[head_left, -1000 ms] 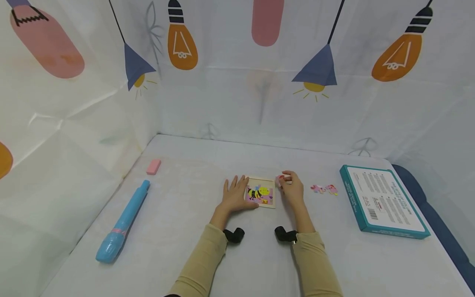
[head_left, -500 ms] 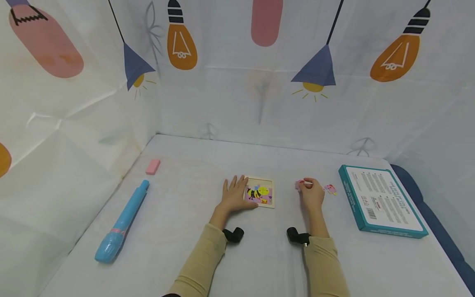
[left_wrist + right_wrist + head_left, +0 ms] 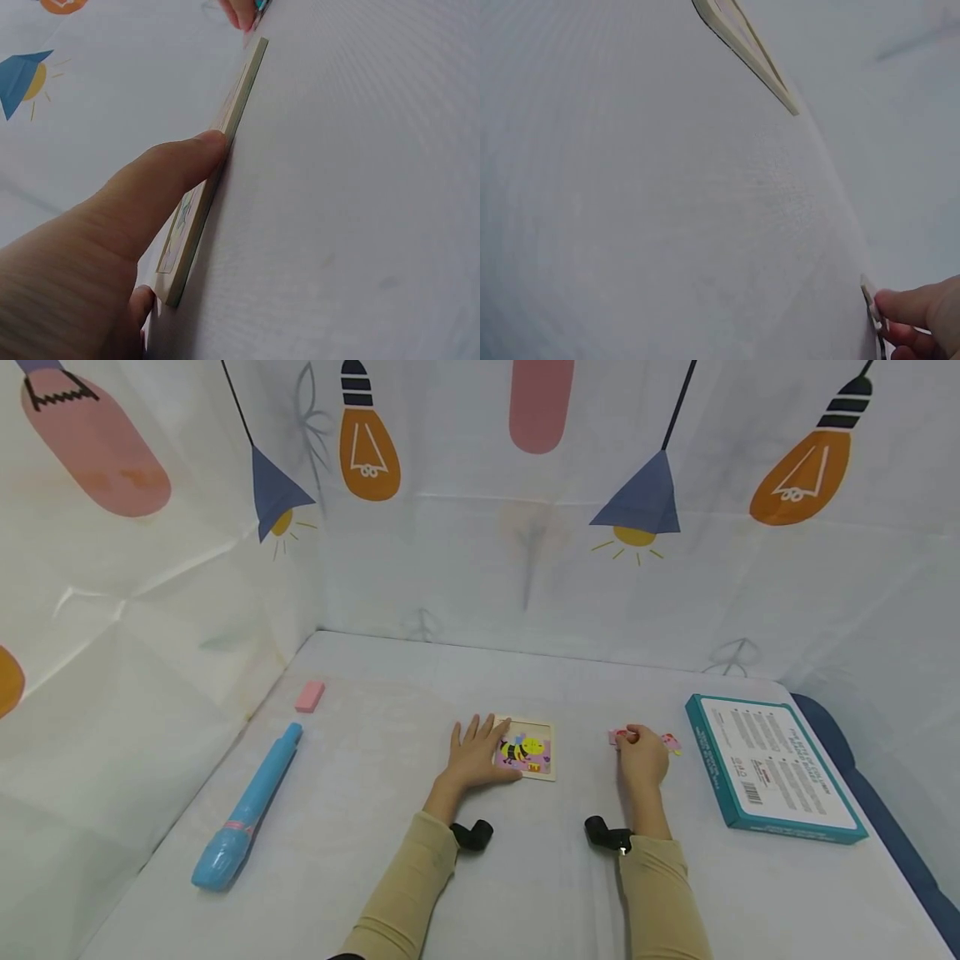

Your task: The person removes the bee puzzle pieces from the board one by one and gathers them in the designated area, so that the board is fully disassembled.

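Observation:
A small wooden tray puzzle [image 3: 534, 727] with a yellow-and-black bee picture lies in mid-table. My left hand [image 3: 474, 762] rests over its left side, fingers spread and nearly straight. In the left wrist view the thumb [image 3: 176, 166] presses on the frame's near edge. To the right of the puzzle, my right hand [image 3: 645, 762] pinches a pink puzzle piece [image 3: 612, 737] low at the tabletop. The right wrist view shows that thin piece [image 3: 866, 291] edge-on between thumb and fingers. Another pink-and-red piece [image 3: 672, 744] lies just beyond the hand's right side.
A teal-edged box [image 3: 780, 768] lies flat at the right, printed side up. On the left are a blue microphone-shaped object [image 3: 247, 810] and a pink block [image 3: 310, 697]. A patterned white sheet [image 3: 465, 568] hangs behind the table.
My right hand has moved right, from beside the puzzle frame to the loose pieces, carrying a pink piece and covering where one lay. The left hand has stayed on the frame.

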`<state>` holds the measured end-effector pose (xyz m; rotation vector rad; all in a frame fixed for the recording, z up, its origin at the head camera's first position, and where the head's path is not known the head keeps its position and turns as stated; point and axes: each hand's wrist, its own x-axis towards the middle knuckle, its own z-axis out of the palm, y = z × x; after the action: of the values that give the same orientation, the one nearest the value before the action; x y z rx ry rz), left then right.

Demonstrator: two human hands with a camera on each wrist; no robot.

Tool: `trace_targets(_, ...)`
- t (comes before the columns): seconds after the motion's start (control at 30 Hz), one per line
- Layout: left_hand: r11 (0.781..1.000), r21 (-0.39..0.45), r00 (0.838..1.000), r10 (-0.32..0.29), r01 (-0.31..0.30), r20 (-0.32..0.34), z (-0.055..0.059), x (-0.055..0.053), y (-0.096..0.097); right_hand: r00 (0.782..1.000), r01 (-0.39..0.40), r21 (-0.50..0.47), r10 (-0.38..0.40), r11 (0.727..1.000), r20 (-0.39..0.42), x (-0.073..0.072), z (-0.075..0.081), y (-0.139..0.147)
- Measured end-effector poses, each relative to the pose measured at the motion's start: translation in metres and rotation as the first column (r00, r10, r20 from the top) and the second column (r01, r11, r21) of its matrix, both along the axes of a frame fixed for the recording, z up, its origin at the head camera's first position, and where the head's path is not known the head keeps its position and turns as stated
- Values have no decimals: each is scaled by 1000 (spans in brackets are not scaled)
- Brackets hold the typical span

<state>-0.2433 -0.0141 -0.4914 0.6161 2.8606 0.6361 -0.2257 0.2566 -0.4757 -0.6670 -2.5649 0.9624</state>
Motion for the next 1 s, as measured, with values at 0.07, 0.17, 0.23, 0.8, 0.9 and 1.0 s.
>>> trace_targets(0.07,1000,-9,1000,-13,13,-7,1,1,0,1000,0,33,0,999,-4,0,-1,0)
trace_targets(0.17,1000,-17,1000,-24,24,-9,2,1,0,1000,2,57,-1,998,-9,-1,-3,1)
trace_targets(0.23,999,-29,1000,-29,29,-8,2,1,0,1000,2,52,-1,999,-12,-1,-3,0)
trace_targets(0.8,997,-53,999,-48,47,-18,4,3,0,969,-245,-114,242,963,-42,-4,-1,-41)
trace_targets(0.9,998,-54,999,-45,44,-17,4,3,0,955,-297,-135,295,945,-34,-5,-3,-48)
trace_targets(1.0,998,-48,999,-45,44,-21,5,4,0,937,-346,-150,349,926,-13,-6,-5,-54)
